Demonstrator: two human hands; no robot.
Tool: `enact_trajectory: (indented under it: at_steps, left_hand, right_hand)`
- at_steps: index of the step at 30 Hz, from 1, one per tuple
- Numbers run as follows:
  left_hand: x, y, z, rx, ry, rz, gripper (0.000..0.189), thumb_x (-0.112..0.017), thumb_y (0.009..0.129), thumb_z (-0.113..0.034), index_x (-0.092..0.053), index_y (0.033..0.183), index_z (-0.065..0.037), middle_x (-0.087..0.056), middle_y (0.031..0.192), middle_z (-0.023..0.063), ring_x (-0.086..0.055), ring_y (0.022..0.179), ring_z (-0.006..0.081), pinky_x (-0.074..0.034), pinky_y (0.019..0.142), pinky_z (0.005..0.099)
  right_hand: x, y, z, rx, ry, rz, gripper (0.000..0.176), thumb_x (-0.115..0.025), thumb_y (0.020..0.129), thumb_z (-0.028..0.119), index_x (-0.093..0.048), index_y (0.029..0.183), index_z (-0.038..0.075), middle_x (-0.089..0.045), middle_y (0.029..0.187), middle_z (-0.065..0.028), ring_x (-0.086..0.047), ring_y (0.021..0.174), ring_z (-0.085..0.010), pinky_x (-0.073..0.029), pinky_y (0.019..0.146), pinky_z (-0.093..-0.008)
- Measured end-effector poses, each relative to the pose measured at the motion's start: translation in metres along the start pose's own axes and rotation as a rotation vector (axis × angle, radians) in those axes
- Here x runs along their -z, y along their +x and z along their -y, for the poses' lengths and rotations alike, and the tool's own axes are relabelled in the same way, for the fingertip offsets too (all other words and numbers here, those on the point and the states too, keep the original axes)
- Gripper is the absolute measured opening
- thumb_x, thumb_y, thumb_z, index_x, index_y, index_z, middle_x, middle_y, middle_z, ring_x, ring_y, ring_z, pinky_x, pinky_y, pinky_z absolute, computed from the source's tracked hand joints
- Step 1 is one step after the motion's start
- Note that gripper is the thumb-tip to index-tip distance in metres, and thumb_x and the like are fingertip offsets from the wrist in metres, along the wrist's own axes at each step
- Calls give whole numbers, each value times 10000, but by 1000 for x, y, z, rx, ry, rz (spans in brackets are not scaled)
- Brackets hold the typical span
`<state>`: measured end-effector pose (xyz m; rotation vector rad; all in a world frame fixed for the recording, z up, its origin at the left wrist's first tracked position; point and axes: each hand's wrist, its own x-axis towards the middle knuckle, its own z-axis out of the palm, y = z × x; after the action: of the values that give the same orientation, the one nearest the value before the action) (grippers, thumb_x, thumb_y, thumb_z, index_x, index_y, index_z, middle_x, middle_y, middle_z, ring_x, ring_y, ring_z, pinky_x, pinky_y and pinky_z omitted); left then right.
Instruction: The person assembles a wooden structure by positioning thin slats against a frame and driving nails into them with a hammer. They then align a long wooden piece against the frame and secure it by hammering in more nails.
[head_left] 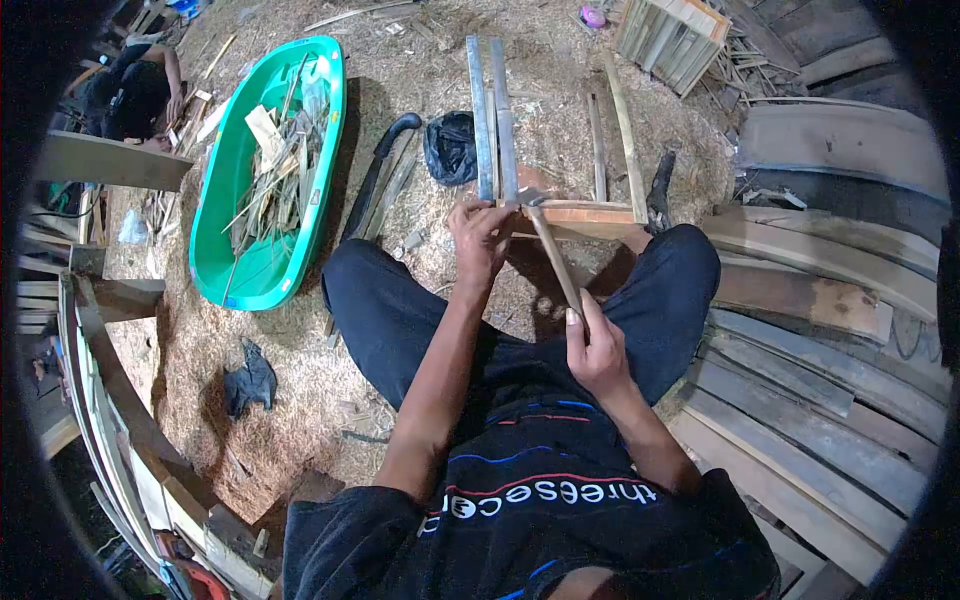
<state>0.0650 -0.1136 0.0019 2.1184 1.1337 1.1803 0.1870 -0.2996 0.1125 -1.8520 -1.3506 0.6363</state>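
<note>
Right hand [598, 350] has the hammer [553, 250] gripped by its handle; left hand [479, 240] is beside the head, by the slats [505, 130], can't tell what it's gripping; sloppy aim could clip fingers.

Green tub [255, 287]: holds wood scraps [266, 137]
Black-handled tool [396, 134]: lies between tub and black bag [450, 150]
Planks [815, 385]: along the right
Pink object [592, 17]: near the slatted crate [672, 42]

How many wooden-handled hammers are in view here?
1: a long wooden-handled hammer, gripped by its handle in the person's right hand, its head close to the left hand. Others may be hidden.
</note>
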Motion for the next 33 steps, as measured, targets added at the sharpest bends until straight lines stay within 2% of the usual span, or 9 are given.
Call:
enact_trajectory:
  at_steps: [2, 7, 14, 17, 23, 26, 29, 30, 33]
  left_hand:
    - [-2, -1, 1, -6, -14, -7, 305, -763, 688, -50, -724, 971, -157, -707, 903, 4, -569, 958, 239, -355, 917, 418]
    - [0, -1, 0, -3, -22, -17, 303, -772, 675, -57, -727, 960, -150, -705, 914, 2, -571, 949, 244, -362, 912, 418]
    - [0, -2, 1, 20, -23, -13, 318, -777, 665, -67, -728, 968, -149, -704, 927, 7, -570, 960, 247, -367, 909, 421]
    - [-3, -2, 4, 28, -32, -10, 304, -784, 675, -86, -729, 967, -152, -704, 927, 16, -570, 965, 245, -368, 909, 419]
    - [-4, -2, 2, 87, -44, -26, 282, -796, 700, -123, -730, 973, -152, -697, 930, 20, -568, 963, 238, -376, 900, 411]
    - [-8, -3, 2, 117, -87, -51, 280, -797, 713, -129, -729, 983, -149, -692, 928, 24, -567, 964, 233, -390, 893, 395]
    - [-9, -6, 4, 128, -112, -72, 276, -790, 730, -118, -727, 998, -133, -690, 934, 35, -562, 962, 231, -415, 884, 374]
    - [-7, -5, 2, 132, -102, -68, 271, -782, 743, -106, -726, 1008, -121, -691, 942, 43, -557, 956, 232, -433, 873, 362]
    - [-10, -7, 6, 121, -108, -52, 271, -776, 752, -92, -726, 1018, -109, -681, 947, 61, -552, 943, 230, -451, 858, 344]
  right_hand:
    - [-4, 0, -8, -78, -43, 76, 324, -508, 955, 107, -529, 1202, -102, -640, 964, -302, -652, 900, -430, -520, 742, -406]
    - [-1, 0, -3, 73, -2, -64, 347, -538, 932, 124, -526, 1196, -100, -643, 960, -294, -650, 879, -432, -532, 751, -433]
    - [-3, -3, -9, 71, 9, -54, 345, -545, 928, 117, -527, 1203, -92, -635, 956, -304, -643, 860, -444, -526, 718, -439]
    - [-4, -2, -9, -52, -26, 50, 319, -535, 944, 110, -546, 1193, -90, -644, 980, -287, -652, 930, -415, -513, 774, -402]
    - [2, -1, -5, 15, 35, -35, 330, -520, 958, 127, -542, 1196, -100, -648, 1000, -286, -660, 929, -397, -514, 763, -389]
    - [0, 7, -12, 36, 94, -75, 316, -569, 936, 158, -559, 1130, -92, -655, 879, -276, -668, 832, -415, -523, 681, -426]
    - [3, 34, -2, -188, 66, -10, 272, -604, 925, 203, -585, 1053, -36, -658, 802, -225, -670, 748, -386, -501, 620, -422]
    - [2, 50, 4, -179, 91, -41, 243, -631, 912, 247, -585, 970, 15, -635, 713, -151, -646, 631, -320, -473, 565, -399]
    - [-26, 112, -33, -63, 116, -114, 298, -699, 856, 256, -567, 942, 3, -614, 702, -114, -625, 660, -227, -485, 621, -371]
